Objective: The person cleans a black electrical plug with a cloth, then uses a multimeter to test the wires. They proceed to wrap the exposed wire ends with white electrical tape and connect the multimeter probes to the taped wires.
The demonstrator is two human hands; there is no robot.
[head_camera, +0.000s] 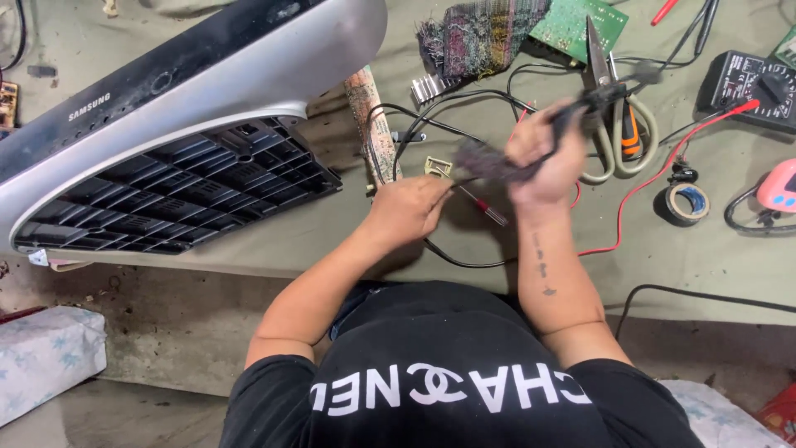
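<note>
We keep the dark probe [572, 106] steady in our right hand [543, 162], fingers clenched round its shaft, tip angled down towards seven o'clock; a firm, pencil-like grip should stop it skating. Our left hand [408, 207] lies at eight o'clock of the right, fingers pinched on a small dark part [485, 162], wrist low on the cloth. The scissors [609, 108] rest at two o'clock, the multimeter [750, 83] beyond
</note>
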